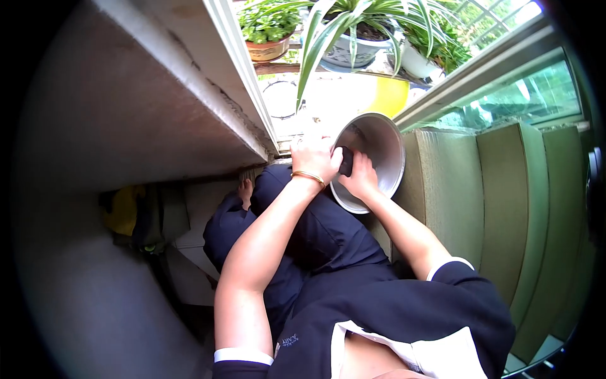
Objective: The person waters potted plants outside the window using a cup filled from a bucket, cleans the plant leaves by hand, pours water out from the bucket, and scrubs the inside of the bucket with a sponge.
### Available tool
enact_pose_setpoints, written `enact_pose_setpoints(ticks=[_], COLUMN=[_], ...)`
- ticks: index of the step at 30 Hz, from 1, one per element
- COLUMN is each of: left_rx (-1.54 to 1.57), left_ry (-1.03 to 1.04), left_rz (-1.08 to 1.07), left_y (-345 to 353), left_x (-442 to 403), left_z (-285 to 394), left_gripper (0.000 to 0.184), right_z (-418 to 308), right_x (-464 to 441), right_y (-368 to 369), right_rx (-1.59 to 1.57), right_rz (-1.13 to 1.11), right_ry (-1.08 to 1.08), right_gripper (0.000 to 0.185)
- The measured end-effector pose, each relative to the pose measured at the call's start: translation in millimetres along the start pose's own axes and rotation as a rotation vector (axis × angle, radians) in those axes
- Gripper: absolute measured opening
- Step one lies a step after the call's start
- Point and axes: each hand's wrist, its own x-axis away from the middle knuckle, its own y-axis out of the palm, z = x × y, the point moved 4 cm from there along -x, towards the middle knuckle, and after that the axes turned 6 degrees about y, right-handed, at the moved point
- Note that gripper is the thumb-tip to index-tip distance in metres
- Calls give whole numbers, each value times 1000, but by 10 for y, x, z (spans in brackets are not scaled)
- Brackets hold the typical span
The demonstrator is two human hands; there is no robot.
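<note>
A deep, shiny metal basin [388,148] stands tilted beside my knee, its opening turned toward me. My left hand [314,158], with a gold bracelet at the wrist, is closed at the basin's near left rim; its fingertips are partly lost in glare. Inside the opening, my right hand [361,178] has its fingers bent around a small dark, rounded object [346,162]. The thumb of my left hand lies close against that object. What kind of thing it is, I cannot make out.
Potted plants, including a spider plant in a pale pot [353,50], line the window ledge ahead. A yellow object [388,95] sits below them. Green padded panels [451,189] rise at the right, a wall [158,95] at the left. A bag [148,215] is at lower left.
</note>
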Motion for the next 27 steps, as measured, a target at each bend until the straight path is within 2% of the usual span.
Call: enact_pose_setpoints(ticks=[1, 7, 27], left_rx=[27, 66, 107], left_ry=[33, 109, 101], left_rz=[51, 38, 30], left_y=[15, -38, 22], left_x=[3, -31, -15], left_z=[-7, 36, -11], left_gripper=[23, 27, 31], right_z=[7, 9, 33], right_x=[6, 28, 36], right_y=[-4, -48, -47], right_rx=[-10, -18, -68], right_rz=[15, 31, 48], right_ry=[24, -2, 8], right_gripper=[76, 75, 75])
